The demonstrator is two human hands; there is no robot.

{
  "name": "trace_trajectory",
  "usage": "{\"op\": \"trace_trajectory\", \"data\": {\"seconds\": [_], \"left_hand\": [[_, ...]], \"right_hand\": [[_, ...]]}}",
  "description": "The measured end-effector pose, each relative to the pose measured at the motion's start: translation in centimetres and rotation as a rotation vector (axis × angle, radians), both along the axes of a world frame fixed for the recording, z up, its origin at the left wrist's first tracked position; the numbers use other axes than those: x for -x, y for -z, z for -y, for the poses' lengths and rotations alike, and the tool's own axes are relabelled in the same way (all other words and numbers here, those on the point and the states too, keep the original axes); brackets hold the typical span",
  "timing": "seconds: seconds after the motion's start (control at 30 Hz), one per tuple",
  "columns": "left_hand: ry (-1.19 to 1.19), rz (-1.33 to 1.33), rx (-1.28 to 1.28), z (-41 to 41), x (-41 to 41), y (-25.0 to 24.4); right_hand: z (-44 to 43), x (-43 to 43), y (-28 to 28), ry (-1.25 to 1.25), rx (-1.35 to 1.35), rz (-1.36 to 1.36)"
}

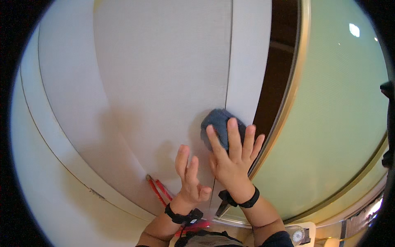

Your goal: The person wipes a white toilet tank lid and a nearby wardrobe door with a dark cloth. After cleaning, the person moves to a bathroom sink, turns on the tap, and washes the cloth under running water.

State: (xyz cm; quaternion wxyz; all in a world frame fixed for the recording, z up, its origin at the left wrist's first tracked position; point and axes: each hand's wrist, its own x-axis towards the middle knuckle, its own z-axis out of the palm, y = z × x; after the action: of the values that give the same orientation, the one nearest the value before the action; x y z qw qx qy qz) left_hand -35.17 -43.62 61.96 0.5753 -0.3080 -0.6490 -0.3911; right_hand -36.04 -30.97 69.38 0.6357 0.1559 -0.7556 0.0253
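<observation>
Under the spread fingers of my right hand point(234, 157) is a bunched blue-grey cloth point(216, 120). That hand presses the cloth flat against a white door panel point(166, 77), across the seam with its right-hand frame strip point(248, 55). My left hand point(191, 179) is to the left and lower, with nothing in it and its fingers apart. Whether it touches the panel I cannot tell. Below my right wrist a dark metal door handle point(222, 208) shows in part. Black bands circle both wrists.
Right of the frame strip runs a dark gap point(277, 61), then a green glass panel point(339, 92) with a gold-coloured edge. Red cords point(159, 191) hang at lower left, by a white door frame point(68, 139). A stool-like pale surface point(311, 228) holds a round dial at lower right.
</observation>
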Motion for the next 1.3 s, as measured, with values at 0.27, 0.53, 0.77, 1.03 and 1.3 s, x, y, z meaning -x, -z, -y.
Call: {"op": "trace_trajectory", "data": {"seconds": [0.27, 0.53, 0.77, 1.03, 1.3], "left_hand": [[0.199, 0.098, 0.109, -1.2, 0.2, -0.6], [-0.164, 0.074, 0.058, -3.7, 1.5, -3.5], [-0.361, -0.142, 0.020, -2.3, 4.7, -11.6], [-0.430, -0.128, -0.009, 0.6, 4.1, -18.7], [-0.568, 0.065, -0.192, 5.1, 4.1, -16.8]], "right_hand": [[-0.3, -1.2, 4.5, -0.169, -0.164, 0.307], [-3.6, -2.7, 4.9, -0.809, 0.321, 0.268], [-4.3, -3.2, 4.3, -0.568, 0.041, 0.222], [-4.8, -5.1, 2.3, -0.264, -0.023, 0.276], [-8.5, -6.8, 3.4, 0.013, -0.038, 0.145]]}}
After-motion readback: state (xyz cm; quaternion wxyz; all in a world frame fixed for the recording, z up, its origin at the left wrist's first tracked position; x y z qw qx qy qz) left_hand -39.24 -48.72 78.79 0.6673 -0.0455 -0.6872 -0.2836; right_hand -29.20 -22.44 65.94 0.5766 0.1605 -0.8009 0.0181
